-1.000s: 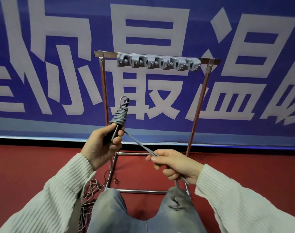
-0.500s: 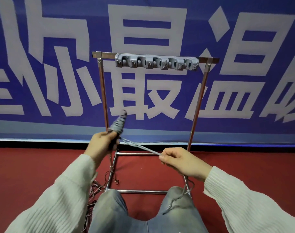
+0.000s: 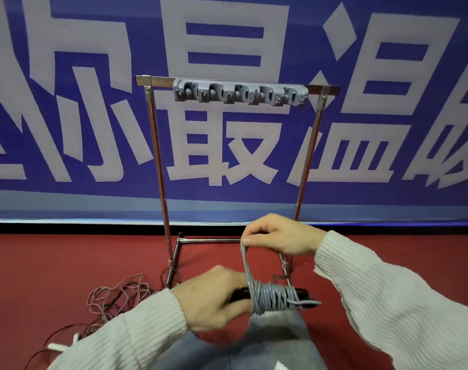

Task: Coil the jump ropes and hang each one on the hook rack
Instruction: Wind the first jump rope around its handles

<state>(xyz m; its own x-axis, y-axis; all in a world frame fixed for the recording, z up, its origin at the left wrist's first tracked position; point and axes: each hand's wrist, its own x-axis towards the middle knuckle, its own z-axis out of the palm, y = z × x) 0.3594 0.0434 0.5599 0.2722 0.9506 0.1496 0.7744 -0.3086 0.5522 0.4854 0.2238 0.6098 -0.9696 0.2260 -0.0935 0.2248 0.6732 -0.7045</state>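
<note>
My left hand (image 3: 211, 297) grips the dark handles of a grey jump rope (image 3: 272, 296), which lie level and point right. Grey cord is wound in many turns round the handles. My right hand (image 3: 276, 235) pinches the free end of the cord above the bundle, and a taut strand runs down from it to the coil. The grey hook rack (image 3: 239, 93) hangs empty on the top bar of a metal frame (image 3: 158, 156), well above and behind both hands.
A tangle of thin pinkish rope (image 3: 115, 297) lies on the red floor at the lower left, beside the frame's base. A white handle (image 3: 55, 346) shows near it. My knees in jeans (image 3: 254, 340) fill the bottom centre. A blue banner covers the wall behind.
My left hand has dropped and turned the wound handles from upright to level. My right hand has risen from lower right to above the bundle, drawing the cord up.
</note>
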